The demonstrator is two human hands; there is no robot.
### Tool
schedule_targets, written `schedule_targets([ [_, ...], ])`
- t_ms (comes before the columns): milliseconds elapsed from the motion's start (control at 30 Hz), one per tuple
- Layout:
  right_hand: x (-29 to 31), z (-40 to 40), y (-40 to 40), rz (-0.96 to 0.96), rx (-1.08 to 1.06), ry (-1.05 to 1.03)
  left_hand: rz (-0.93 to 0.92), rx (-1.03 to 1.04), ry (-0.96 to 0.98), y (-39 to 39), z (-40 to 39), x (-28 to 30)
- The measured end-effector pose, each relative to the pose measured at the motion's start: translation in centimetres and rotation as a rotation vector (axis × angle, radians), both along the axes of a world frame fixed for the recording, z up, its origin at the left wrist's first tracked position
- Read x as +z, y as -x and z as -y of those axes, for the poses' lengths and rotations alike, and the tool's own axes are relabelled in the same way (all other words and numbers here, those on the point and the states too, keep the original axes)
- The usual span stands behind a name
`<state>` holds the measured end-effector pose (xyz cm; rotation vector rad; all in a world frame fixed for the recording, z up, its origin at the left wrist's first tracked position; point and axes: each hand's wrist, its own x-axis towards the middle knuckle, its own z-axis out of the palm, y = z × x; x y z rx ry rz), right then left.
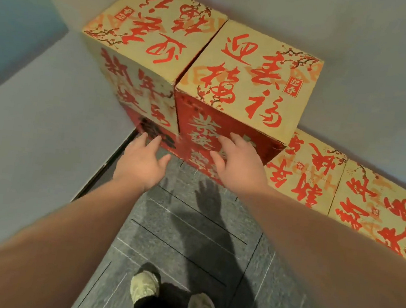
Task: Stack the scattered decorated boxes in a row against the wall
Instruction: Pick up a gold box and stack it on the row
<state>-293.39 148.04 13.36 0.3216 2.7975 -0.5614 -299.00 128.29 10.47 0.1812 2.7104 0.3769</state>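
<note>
Both hands are open with fingers spread: the right hand (pixel 236 160) lies flat against the red front of the upper box (pixel 251 78), the left hand (pixel 143 159) just short of the stack. Two lower boxes (pixel 339 192) continue the row along the wall (pixel 362 32).

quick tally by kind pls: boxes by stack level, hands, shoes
Upper-level decorated boxes: 2, corner box and box beside it
Lower-level decorated boxes with tops showing: 2, and
Boxes under the upper pair: count unclear
Hands: 2, left hand, right hand
Shoes: 2, and
Total: 8
</note>
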Motion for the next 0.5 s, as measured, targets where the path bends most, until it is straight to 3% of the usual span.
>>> schedule_targets([
  [267,-4.4,11.8,-4.3,0.147,0.304,0.043,0.096,0.287,0.001,-10.2,11.9,-3.3],
  [500,-7.0,24.7,-11.8,0.205,0.586,-0.031,0.161,0.554,0.007,-24.2,24.5,-5.8],
])
